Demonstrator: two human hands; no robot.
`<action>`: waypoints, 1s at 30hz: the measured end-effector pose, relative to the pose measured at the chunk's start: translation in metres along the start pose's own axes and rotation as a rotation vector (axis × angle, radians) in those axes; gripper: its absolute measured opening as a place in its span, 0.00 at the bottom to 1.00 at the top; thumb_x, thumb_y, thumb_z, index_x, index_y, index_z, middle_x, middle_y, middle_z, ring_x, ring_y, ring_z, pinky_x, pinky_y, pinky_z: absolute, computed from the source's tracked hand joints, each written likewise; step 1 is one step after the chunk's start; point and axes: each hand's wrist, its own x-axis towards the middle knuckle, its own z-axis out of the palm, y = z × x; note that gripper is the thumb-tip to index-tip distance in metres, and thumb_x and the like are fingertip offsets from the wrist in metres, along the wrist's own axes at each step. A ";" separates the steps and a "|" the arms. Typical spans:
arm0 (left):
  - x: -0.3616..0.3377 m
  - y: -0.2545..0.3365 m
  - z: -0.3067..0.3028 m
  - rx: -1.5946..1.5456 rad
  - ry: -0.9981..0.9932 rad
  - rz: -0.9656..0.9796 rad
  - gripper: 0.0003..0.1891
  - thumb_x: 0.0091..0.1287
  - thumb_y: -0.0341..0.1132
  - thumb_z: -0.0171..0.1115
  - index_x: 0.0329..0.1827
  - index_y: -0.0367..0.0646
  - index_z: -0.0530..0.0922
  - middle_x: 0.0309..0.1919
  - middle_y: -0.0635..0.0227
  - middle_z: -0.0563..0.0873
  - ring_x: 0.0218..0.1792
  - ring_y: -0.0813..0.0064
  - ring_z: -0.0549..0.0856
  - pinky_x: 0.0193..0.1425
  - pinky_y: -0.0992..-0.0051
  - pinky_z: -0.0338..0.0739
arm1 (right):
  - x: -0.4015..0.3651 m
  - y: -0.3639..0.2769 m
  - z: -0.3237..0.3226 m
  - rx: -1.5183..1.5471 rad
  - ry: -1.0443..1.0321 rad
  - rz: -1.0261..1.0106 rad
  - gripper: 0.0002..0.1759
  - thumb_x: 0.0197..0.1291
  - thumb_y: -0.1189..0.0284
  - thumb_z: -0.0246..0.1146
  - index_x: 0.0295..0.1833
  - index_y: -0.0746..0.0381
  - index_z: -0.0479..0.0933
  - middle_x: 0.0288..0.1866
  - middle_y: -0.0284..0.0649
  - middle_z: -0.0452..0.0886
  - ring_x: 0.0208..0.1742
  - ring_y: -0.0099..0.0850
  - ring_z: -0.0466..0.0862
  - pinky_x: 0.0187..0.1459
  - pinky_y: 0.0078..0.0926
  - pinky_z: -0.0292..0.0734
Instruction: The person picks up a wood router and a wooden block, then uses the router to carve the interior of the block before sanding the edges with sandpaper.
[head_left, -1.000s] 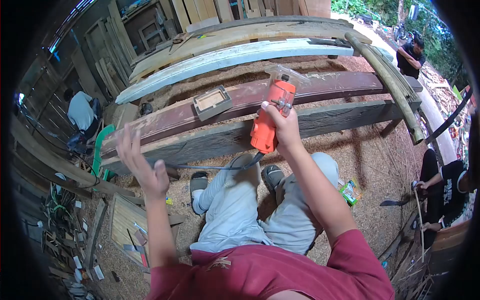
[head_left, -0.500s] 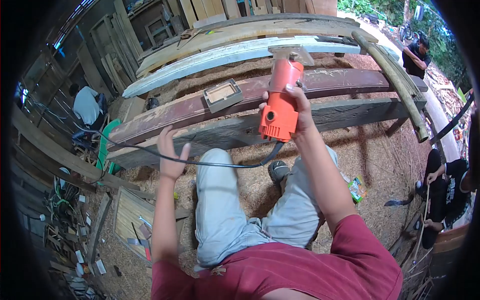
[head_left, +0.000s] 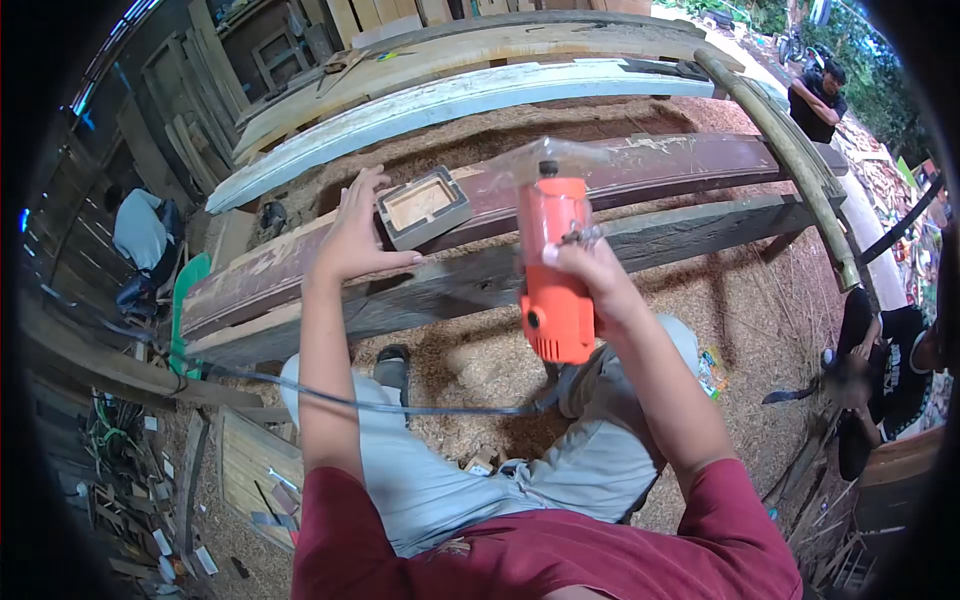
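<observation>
An orange trim router (head_left: 555, 300) with a clear plastic base at its top end is held up in my right hand (head_left: 590, 268), fingers wrapped round its body. Its black cord (head_left: 450, 408) runs left across my legs and past my left forearm. My left hand (head_left: 352, 235) is stretched out with thumb and fingers apart, just left of a small hollow rectangular wooden block (head_left: 425, 207). That block rests on a dark red-brown plank (head_left: 270, 265), its recess facing up and its walls dark along the top.
A weathered grey beam (head_left: 680, 225) lies along the near side of the plank. A white-painted board (head_left: 440, 108) and a wide board (head_left: 490, 65) lie beyond. A round pole (head_left: 790, 150) crosses at right. People sit at left and right; another stands at far right. Wood shavings cover the floor.
My left hand has moved up and right to beside the wooden block. The router has come slightly lower and turned more upright in my right hand. My legs have spread wider.
</observation>
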 end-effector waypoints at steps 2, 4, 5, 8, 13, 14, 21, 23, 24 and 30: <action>-0.002 -0.027 0.016 -0.111 -0.024 -0.083 0.63 0.43 0.56 0.89 0.82 0.41 0.64 0.82 0.43 0.69 0.88 0.38 0.57 0.92 0.46 0.48 | -0.006 -0.001 0.007 0.029 -0.007 0.083 0.24 0.65 0.67 0.74 0.60 0.62 0.73 0.40 0.41 0.85 0.34 0.34 0.90 0.36 0.36 0.88; -0.008 -0.015 0.018 -0.185 -0.020 -0.146 0.59 0.47 0.48 0.87 0.83 0.40 0.65 0.81 0.45 0.73 0.90 0.41 0.55 0.93 0.48 0.46 | -0.010 0.001 0.019 0.047 0.027 0.137 0.26 0.65 0.69 0.75 0.63 0.61 0.71 0.43 0.40 0.84 0.36 0.32 0.89 0.38 0.35 0.87; -0.003 -0.013 0.013 -0.230 -0.038 -0.106 0.58 0.47 0.46 0.87 0.83 0.40 0.64 0.81 0.46 0.73 0.89 0.42 0.56 0.93 0.48 0.47 | -0.007 0.004 0.021 0.039 0.030 0.161 0.26 0.65 0.68 0.75 0.63 0.61 0.72 0.45 0.38 0.84 0.39 0.29 0.88 0.42 0.33 0.87; -0.001 -0.027 0.009 -0.361 -0.076 -0.014 0.55 0.48 0.37 0.85 0.82 0.40 0.64 0.81 0.50 0.73 0.89 0.45 0.60 0.92 0.50 0.49 | -0.004 0.009 0.028 -0.059 0.019 0.215 0.26 0.66 0.68 0.76 0.64 0.61 0.73 0.46 0.35 0.84 0.43 0.25 0.87 0.46 0.31 0.86; -0.008 -0.029 0.011 -0.371 -0.029 -0.037 0.56 0.47 0.39 0.85 0.82 0.44 0.64 0.78 0.49 0.76 0.79 0.48 0.74 0.84 0.57 0.67 | 0.007 0.002 0.038 -0.303 -0.035 0.266 0.30 0.65 0.69 0.78 0.67 0.62 0.73 0.48 0.33 0.83 0.46 0.22 0.85 0.50 0.28 0.84; -0.010 -0.028 0.012 -0.292 0.000 -0.037 0.56 0.47 0.40 0.85 0.82 0.45 0.64 0.77 0.49 0.77 0.76 0.48 0.79 0.81 0.58 0.73 | 0.008 0.000 0.042 -0.322 -0.049 0.300 0.31 0.64 0.69 0.78 0.68 0.62 0.73 0.48 0.33 0.83 0.47 0.22 0.84 0.50 0.28 0.83; -0.008 -0.013 0.000 -0.363 -0.046 -0.133 0.57 0.45 0.41 0.86 0.81 0.48 0.64 0.70 0.51 0.83 0.59 0.50 0.88 0.55 0.61 0.89 | 0.015 -0.009 0.056 -0.542 -0.048 0.443 0.34 0.61 0.68 0.79 0.69 0.63 0.72 0.50 0.33 0.82 0.49 0.22 0.83 0.54 0.27 0.82; -0.008 -0.014 0.001 -0.380 -0.034 -0.120 0.57 0.44 0.42 0.87 0.81 0.48 0.65 0.70 0.52 0.84 0.61 0.49 0.88 0.58 0.59 0.88 | 0.018 -0.013 0.062 -0.529 -0.023 0.476 0.35 0.60 0.67 0.80 0.69 0.63 0.72 0.50 0.33 0.82 0.50 0.23 0.84 0.55 0.27 0.82; -0.008 -0.013 0.000 -0.377 -0.025 -0.111 0.57 0.44 0.43 0.87 0.81 0.48 0.65 0.70 0.53 0.84 0.62 0.49 0.88 0.60 0.59 0.88 | 0.018 -0.013 0.063 -0.535 -0.019 0.483 0.36 0.60 0.67 0.80 0.69 0.63 0.72 0.50 0.34 0.83 0.50 0.23 0.84 0.56 0.27 0.82; -0.008 -0.011 0.002 -0.270 -0.015 -0.087 0.61 0.41 0.53 0.90 0.80 0.43 0.65 0.71 0.46 0.83 0.72 0.41 0.81 0.92 0.53 0.57 | 0.019 -0.007 0.061 -0.521 -0.014 0.508 0.38 0.60 0.68 0.82 0.71 0.63 0.71 0.51 0.35 0.84 0.51 0.23 0.85 0.56 0.28 0.83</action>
